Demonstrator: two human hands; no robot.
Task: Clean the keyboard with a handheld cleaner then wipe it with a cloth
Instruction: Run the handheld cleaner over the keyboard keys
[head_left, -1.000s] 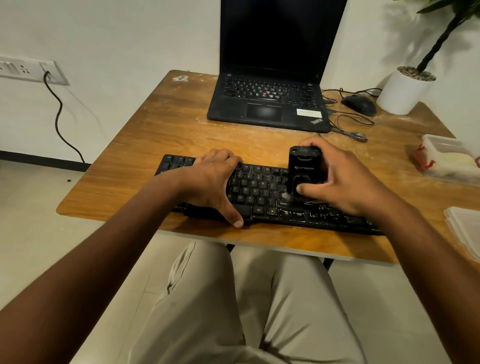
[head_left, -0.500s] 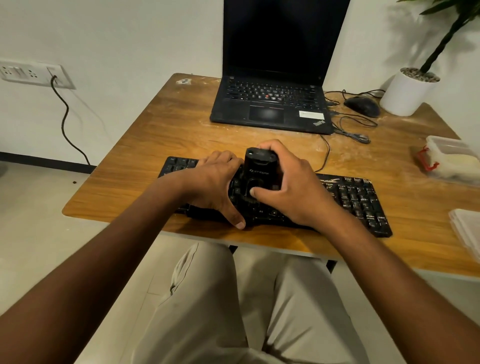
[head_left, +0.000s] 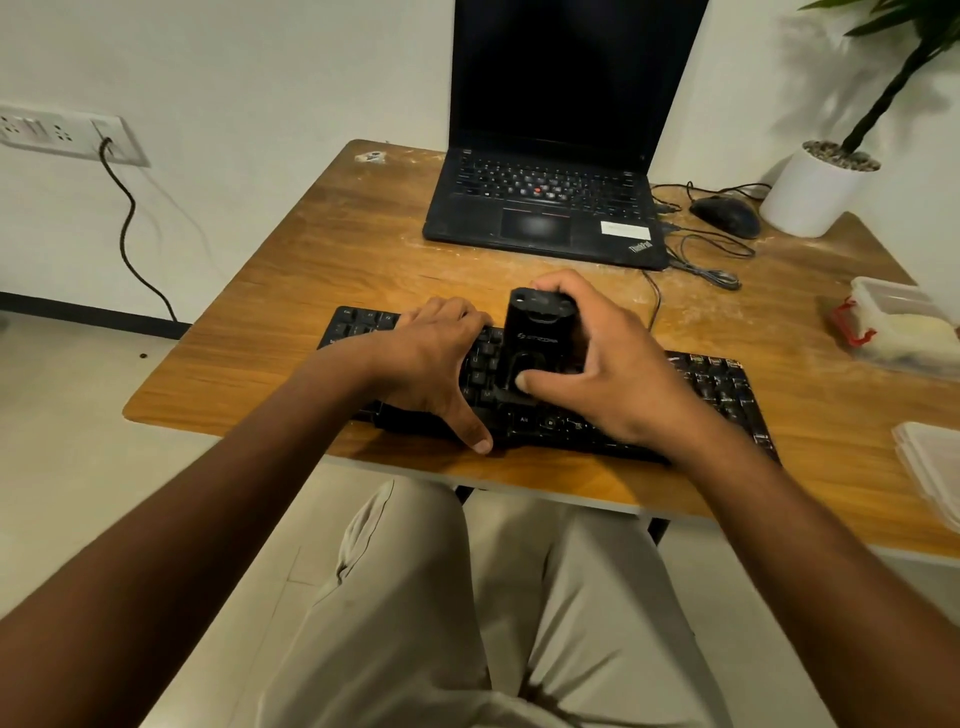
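- Head view: since half a second ago, the cleaner (head_left: 540, 343) in the right hand (head_left: 613, 374) has slid a little rightward along the keyboard (head_left: 722, 384); the left hand (head_left: 431, 358) has stayed put.
- Right hand curls round the cleaner, a black, boxy plastic body standing upright on the middle keys, thumb pressed on its front.
- Left hand lies flat with fingers relaxed on the keyboard's left part, thumb reaching over its near edge.
- Keyboard is black, long and flat, lying close to the near edge of the table (head_left: 322, 260), whose top is worn wood grain with rounded corners.
- Bare wood lies open between the keyboard and the laptop (head_left: 545, 208), matte black and hinged open.
- Far right: a smooth black mouse (head_left: 724, 215), loose thin cables, a white cylindrical pot (head_left: 815, 192).
- Right edge: clear plastic boxes (head_left: 904, 327).
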